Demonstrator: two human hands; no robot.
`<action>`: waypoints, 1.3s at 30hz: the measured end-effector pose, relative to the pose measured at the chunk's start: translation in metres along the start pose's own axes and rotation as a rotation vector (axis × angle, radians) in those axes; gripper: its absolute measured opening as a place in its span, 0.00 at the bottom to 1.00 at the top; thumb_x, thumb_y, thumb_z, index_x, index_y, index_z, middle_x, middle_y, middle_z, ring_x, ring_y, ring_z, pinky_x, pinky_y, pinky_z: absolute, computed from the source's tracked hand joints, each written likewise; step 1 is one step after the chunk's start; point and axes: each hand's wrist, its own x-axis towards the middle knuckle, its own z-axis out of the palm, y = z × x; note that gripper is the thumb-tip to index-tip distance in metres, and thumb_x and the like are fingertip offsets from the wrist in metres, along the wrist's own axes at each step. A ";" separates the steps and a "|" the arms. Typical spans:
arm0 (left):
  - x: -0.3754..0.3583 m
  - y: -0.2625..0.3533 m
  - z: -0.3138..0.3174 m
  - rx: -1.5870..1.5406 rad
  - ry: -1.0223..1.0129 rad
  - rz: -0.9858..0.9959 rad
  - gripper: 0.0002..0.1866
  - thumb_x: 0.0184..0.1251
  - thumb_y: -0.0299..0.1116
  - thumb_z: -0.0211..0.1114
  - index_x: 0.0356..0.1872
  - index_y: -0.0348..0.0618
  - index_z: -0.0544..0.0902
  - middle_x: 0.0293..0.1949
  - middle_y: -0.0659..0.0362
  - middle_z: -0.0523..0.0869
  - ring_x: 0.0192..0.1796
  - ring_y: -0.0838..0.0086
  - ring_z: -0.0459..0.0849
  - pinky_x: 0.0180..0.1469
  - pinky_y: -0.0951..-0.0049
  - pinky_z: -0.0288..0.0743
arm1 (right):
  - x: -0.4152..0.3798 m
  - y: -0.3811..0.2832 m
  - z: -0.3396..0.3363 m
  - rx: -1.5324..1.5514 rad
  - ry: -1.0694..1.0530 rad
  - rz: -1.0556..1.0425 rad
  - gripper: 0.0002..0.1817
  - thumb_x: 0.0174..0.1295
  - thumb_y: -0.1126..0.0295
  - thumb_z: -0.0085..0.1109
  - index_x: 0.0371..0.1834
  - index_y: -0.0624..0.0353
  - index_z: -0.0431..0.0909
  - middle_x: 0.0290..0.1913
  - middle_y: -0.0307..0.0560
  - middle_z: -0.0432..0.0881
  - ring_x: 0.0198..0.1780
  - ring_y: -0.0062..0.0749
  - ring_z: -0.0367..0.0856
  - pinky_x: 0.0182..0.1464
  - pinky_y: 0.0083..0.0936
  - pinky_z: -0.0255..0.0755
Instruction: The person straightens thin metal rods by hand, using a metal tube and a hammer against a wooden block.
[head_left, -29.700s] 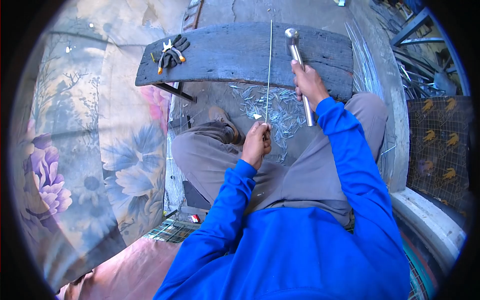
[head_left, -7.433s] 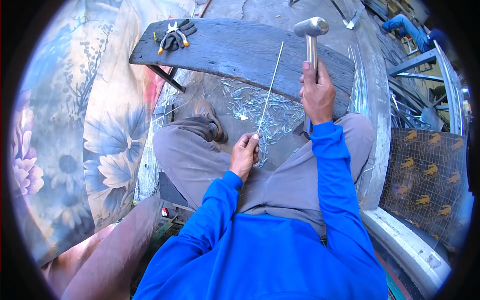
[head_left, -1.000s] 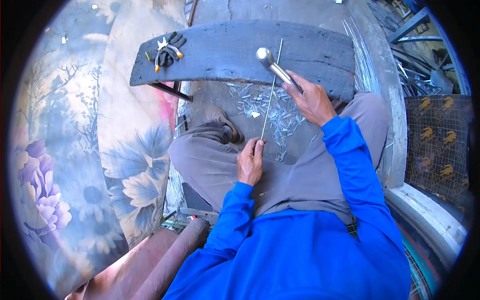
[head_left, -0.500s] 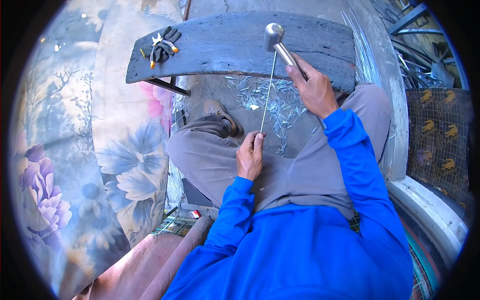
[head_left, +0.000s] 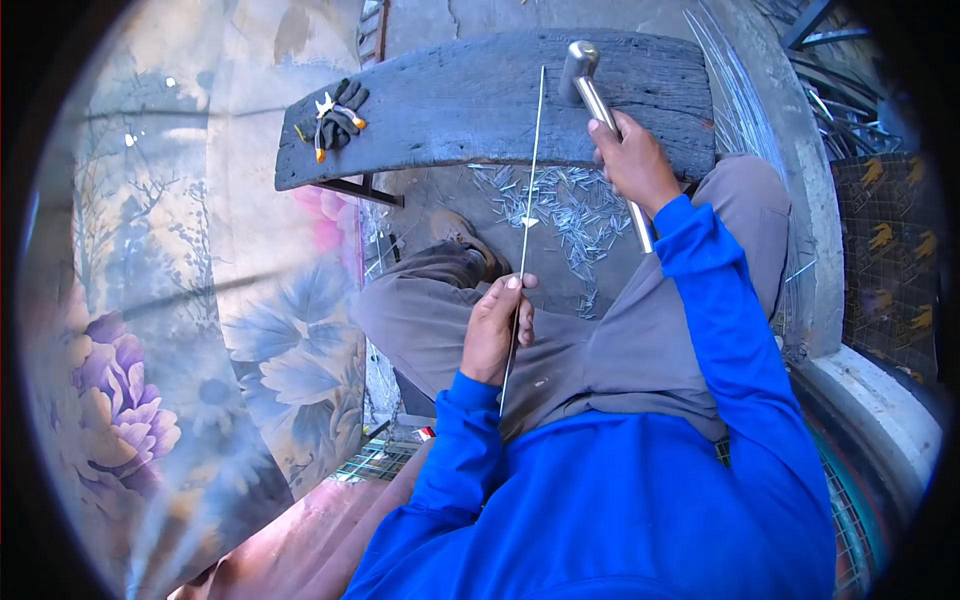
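My left hand (head_left: 495,330) is closed around a thin, straight metal rod (head_left: 533,160), just above my lap. The rod runs past my fingers toward my sleeve, and its far end reaches over the dark wooden bench (head_left: 440,115). In my right hand (head_left: 640,165) is a steel hammer (head_left: 592,98), gripped by its metal handle. Its head is over the bench, to the right of the rod's tip and apart from it. The handle's lower end sticks out below my hand.
A dark glove (head_left: 350,97) and orange-tipped pliers (head_left: 322,128) lie at the bench's left end. Many short metal pieces (head_left: 575,215) litter the floor beneath. Long thin rods (head_left: 735,90) lie to the right. A flower-patterned sheet (head_left: 290,330) covers the left side.
The hammer head has moved right, away from the rod's tip, and more handle shows below my right hand. The rod now extends behind my left hand. The view has shifted slightly.
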 end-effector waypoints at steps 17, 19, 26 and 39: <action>-0.005 0.118 0.104 -0.619 -0.397 0.027 0.13 0.83 0.39 0.44 0.47 0.42 0.74 0.23 0.69 0.73 0.19 0.86 0.69 0.21 0.82 0.63 | -0.003 -0.004 -0.019 0.878 -0.095 0.251 0.17 0.76 0.58 0.46 0.50 0.64 0.70 0.35 0.43 0.72 0.28 0.19 0.69 0.25 0.19 0.70; -0.002 0.121 0.109 -0.615 -0.437 0.050 0.13 0.82 0.40 0.46 0.46 0.43 0.74 0.23 0.69 0.73 0.19 0.87 0.69 0.21 0.82 0.63 | -0.003 -0.005 -0.019 0.888 -0.102 0.255 0.17 0.76 0.58 0.46 0.50 0.64 0.70 0.34 0.42 0.73 0.28 0.19 0.69 0.25 0.19 0.70; 0.004 0.121 0.123 -0.575 -0.423 0.038 0.13 0.81 0.43 0.50 0.42 0.46 0.75 0.22 0.70 0.74 0.20 0.86 0.68 0.22 0.81 0.63 | -0.003 -0.004 -0.013 0.914 -0.101 0.253 0.17 0.74 0.55 0.51 0.51 0.59 0.71 0.35 0.40 0.72 0.27 0.15 0.68 0.24 0.13 0.67; 0.007 0.114 0.114 -0.538 -0.465 0.033 0.14 0.81 0.45 0.50 0.36 0.49 0.72 0.20 0.70 0.73 0.19 0.84 0.68 0.22 0.81 0.63 | -0.008 -0.014 -0.005 0.896 -0.082 0.252 0.16 0.74 0.56 0.51 0.49 0.60 0.71 0.36 0.41 0.71 0.27 0.14 0.69 0.23 0.13 0.68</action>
